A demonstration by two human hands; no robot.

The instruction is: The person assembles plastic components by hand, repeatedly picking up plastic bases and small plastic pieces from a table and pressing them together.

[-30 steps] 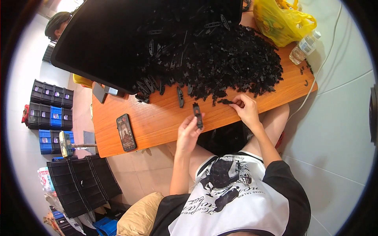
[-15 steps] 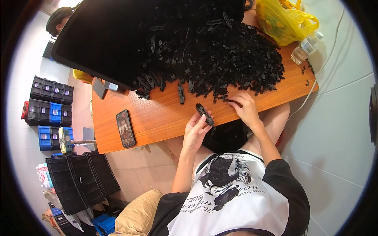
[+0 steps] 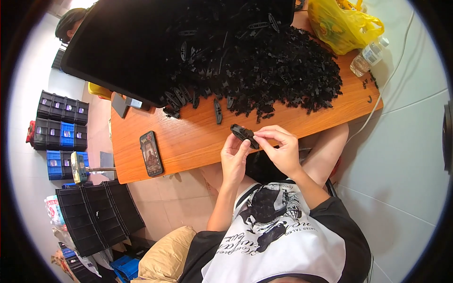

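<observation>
Standing at far left, black and blue crates [image 3: 61,134] rise in stacks; next, a phone [image 3: 151,154] lies screen-up on the wooden table [image 3: 193,144]. A loose long black part [image 3: 218,112] rests nearer the middle. Beside it, the left hand [image 3: 234,158] pinches the elongated black part [image 3: 242,134] between thumb and fingers — at the table's near edge. The right hand [image 3: 281,150] brings thumb and forefinger together against its right end — whether they grip a smaller piece, I cannot tell. Rightward: the dark pile [image 3: 292,75], yellow bag [image 3: 343,28], clear bottle [image 3: 368,57].
</observation>
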